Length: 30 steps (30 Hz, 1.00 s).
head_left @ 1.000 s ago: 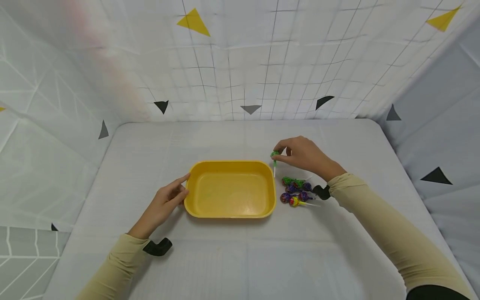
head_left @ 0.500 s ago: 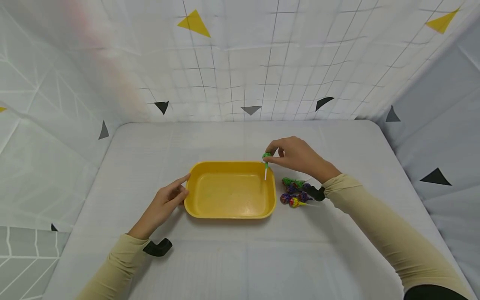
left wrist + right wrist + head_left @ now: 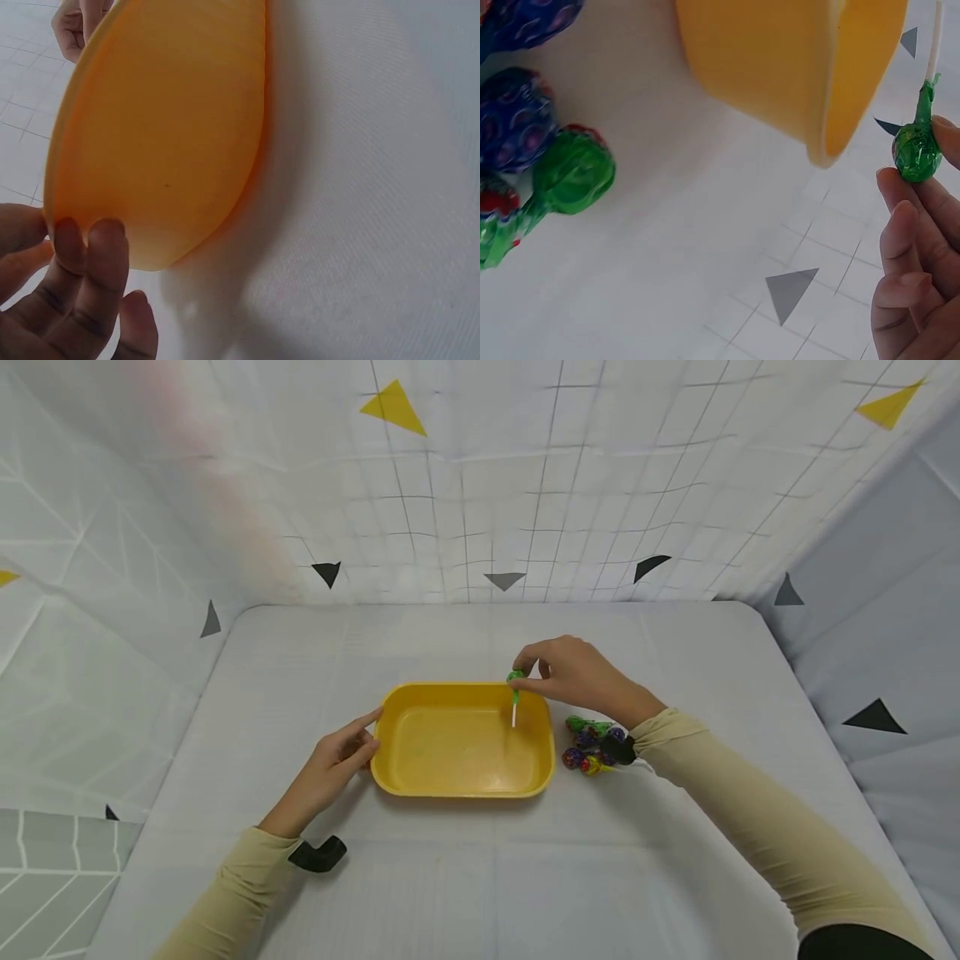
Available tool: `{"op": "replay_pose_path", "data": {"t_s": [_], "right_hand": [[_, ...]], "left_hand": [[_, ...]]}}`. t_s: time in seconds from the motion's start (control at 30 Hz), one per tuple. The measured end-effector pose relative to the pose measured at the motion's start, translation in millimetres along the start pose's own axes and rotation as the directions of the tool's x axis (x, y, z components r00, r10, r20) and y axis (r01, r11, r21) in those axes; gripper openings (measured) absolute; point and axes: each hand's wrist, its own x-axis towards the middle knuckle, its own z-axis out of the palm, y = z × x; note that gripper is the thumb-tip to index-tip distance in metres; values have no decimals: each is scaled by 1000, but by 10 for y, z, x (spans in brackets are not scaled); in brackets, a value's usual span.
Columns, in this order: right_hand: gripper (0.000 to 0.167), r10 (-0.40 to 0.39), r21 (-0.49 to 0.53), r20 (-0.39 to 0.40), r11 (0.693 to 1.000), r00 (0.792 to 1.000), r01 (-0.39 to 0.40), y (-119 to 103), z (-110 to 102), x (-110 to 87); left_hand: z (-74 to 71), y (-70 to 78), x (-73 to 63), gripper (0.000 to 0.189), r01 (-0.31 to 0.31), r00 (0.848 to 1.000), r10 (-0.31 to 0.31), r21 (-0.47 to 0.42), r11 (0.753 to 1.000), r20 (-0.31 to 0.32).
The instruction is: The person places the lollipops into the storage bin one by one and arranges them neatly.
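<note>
My right hand (image 3: 573, 677) pinches a green-wrapped lollipop (image 3: 514, 677) by its candy head, thumb against fingers. Its white stick points down over the right part of the yellow tray (image 3: 465, 747). In the right wrist view this lollipop (image 3: 916, 152) shows clearly beyond the tray's rim. My left hand (image 3: 326, 768) touches the tray's left end, index finger near the rim and thumb lower down. Seen from the left wrist, several fingertips (image 3: 109, 240) rest against the tray's outer wall. Right of the tray lies a pile of lollipops (image 3: 573, 757), partly hidden by the right wrist's black camera.
The pile mixes green, purple-blue and yellow wrappers, with a green lollipop (image 3: 574, 171) and a blue one (image 3: 514, 116) close to the right wrist. A white cloth covers the table (image 3: 495, 877). Behind it rises a white gridded curtain (image 3: 480, 527).
My right hand has carried the green lollipop leftward, from beside the tray's right edge to above its inside. The left hand and the tray have stayed in place.
</note>
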Motion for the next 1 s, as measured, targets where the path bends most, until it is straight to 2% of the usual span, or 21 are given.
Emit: {"op": "replay_pose_path", "data": {"t_s": [0.53,1.0], "right_hand": [[22,-58,-3,-1,998,998,58,-184,74,159],[20,-75,18,37,997,997,74,-346,146,285]], "left_hand": [[6,-44,16,51,-30,999,30,12,999,-13],[-9,0,4,53,9,1000,-9,15,1000,1]]}}
